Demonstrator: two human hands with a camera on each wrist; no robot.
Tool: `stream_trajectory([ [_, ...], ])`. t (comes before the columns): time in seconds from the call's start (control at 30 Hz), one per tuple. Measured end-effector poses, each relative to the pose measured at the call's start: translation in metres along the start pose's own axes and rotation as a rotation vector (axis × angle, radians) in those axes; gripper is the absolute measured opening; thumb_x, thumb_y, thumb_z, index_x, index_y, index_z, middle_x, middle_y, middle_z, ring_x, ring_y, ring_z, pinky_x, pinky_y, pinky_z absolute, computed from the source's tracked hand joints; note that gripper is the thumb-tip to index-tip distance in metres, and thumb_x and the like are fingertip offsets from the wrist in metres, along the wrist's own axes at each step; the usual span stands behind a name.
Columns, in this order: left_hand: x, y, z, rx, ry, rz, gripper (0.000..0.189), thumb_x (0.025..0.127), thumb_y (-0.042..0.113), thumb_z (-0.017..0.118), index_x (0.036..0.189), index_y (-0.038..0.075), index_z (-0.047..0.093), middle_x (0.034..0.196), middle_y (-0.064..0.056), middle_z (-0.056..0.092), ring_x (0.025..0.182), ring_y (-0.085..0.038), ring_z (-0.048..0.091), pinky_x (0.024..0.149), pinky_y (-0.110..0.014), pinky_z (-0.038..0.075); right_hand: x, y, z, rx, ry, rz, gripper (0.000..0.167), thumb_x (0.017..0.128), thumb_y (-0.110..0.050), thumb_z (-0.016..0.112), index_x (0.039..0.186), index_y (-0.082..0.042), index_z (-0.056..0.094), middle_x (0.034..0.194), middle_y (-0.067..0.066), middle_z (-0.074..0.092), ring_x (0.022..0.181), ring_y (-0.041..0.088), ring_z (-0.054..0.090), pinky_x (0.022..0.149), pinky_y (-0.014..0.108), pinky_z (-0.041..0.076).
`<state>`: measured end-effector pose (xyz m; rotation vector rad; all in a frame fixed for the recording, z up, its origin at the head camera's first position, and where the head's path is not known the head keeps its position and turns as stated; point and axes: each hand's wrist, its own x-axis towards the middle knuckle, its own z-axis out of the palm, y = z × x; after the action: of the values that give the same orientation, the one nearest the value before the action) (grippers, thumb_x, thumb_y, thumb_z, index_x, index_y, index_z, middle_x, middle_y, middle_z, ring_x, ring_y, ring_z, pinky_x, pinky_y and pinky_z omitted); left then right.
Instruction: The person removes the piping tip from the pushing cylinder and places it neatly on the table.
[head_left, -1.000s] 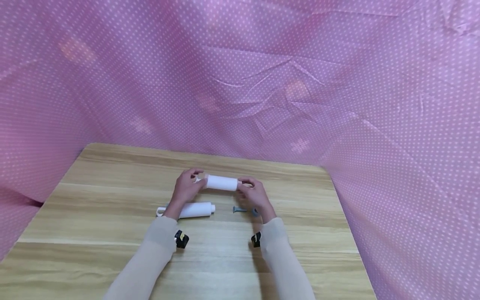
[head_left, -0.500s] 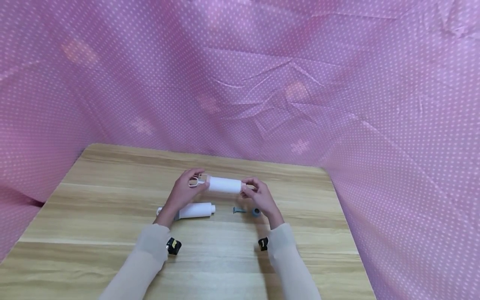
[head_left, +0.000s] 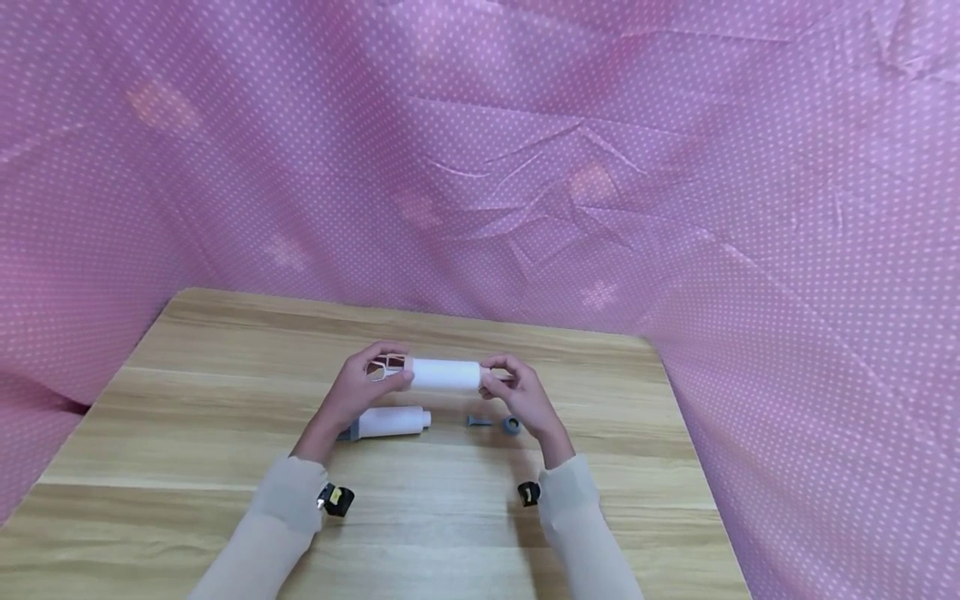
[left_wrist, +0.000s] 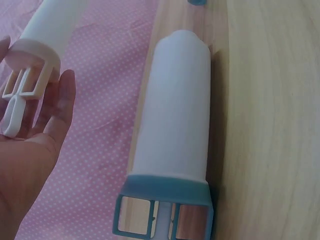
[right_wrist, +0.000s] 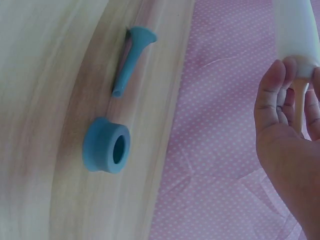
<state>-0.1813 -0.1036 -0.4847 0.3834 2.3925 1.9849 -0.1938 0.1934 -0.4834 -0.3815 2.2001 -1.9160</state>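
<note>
Both hands hold a white tube (head_left: 446, 373) level above the back of the table. It has a peach-coloured framed handle end, with a white pull inside (left_wrist: 20, 95), and a thin peach nozzle (right_wrist: 299, 100) at the other end. My left hand (head_left: 348, 396) has thumb and fingers around the handle end. My right hand (head_left: 528, 404) pinches the nozzle end with thumb and fingertips. Below the left hand, a second white tube (left_wrist: 177, 110) with a blue-green framed handle end lies on the table; the left forearm partly hides it in the head view.
A blue-green flared nozzle (right_wrist: 131, 60) and a blue-green ring cap (right_wrist: 107, 147) lie on the wood-grain table (head_left: 420, 533), near the right hand. Pink dotted cloth (head_left: 480, 167) hangs behind the table and at both sides.
Both hands have turned and shifted slightly around the held tube; the left wrist has moved left and the right wrist right. More of the peach handle frame shows. The things on the table stay put.
</note>
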Motion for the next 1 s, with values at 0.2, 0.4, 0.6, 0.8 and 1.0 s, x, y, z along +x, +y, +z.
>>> stream_trajectory([
  [0.2,-0.007,0.008,0.001,-0.037,0.024,-0.011,0.037,0.093,0.021,0.075,0.123,0.002,0.065,0.121,-0.015,0.063,0.114,-0.033,0.054,0.105,-0.051,0.033,-0.009,-0.008,0.001,0.030,-0.006,-0.017,0.028,0.099,-0.012,0.066,0.121,0.005,0.061,0.125,0.018,0.058,0.083,0.026,0.068,0.084,0.047,0.059],
  [0.4,-0.014,0.014,0.000,-0.038,0.037,-0.008,0.035,0.092,0.018,0.075,0.121,0.002,0.065,0.120,-0.016,0.063,0.114,-0.034,0.052,0.103,-0.054,0.033,-0.012,-0.011,0.004,0.077,-0.022,-0.047,0.027,0.100,-0.015,0.065,0.118,0.005,0.063,0.123,0.017,0.059,0.080,0.025,0.069,0.082,0.048,0.060],
  [0.6,-0.018,0.014,-0.001,-0.020,0.033,0.021,0.033,0.091,0.018,0.076,0.119,0.003,0.065,0.119,-0.014,0.063,0.109,-0.027,0.053,0.089,-0.039,0.048,-0.014,-0.012,0.010,0.085,-0.017,-0.025,0.028,0.101,-0.015,0.064,0.118,0.008,0.062,0.123,0.022,0.058,0.078,0.022,0.069,0.078,0.038,0.061],
  [0.8,-0.019,0.016,0.001,0.020,0.068,0.072,0.030,0.092,0.015,0.075,0.118,0.002,0.065,0.115,-0.013,0.065,0.103,-0.023,0.058,0.077,-0.029,0.056,-0.015,-0.017,0.014,0.116,0.011,-0.020,0.032,0.100,-0.013,0.064,0.118,0.014,0.059,0.125,0.029,0.056,0.075,0.019,0.069,0.077,0.035,0.061],
  [1.0,-0.019,0.030,0.004,0.059,0.112,0.069,0.024,0.092,0.009,0.074,0.113,0.000,0.067,0.109,-0.016,0.066,0.096,-0.020,0.059,0.074,-0.026,0.055,-0.015,-0.019,0.016,0.124,0.040,-0.037,0.026,0.098,-0.008,0.066,0.115,0.011,0.062,0.120,0.018,0.061,0.078,0.019,0.069,0.084,0.041,0.059],
])
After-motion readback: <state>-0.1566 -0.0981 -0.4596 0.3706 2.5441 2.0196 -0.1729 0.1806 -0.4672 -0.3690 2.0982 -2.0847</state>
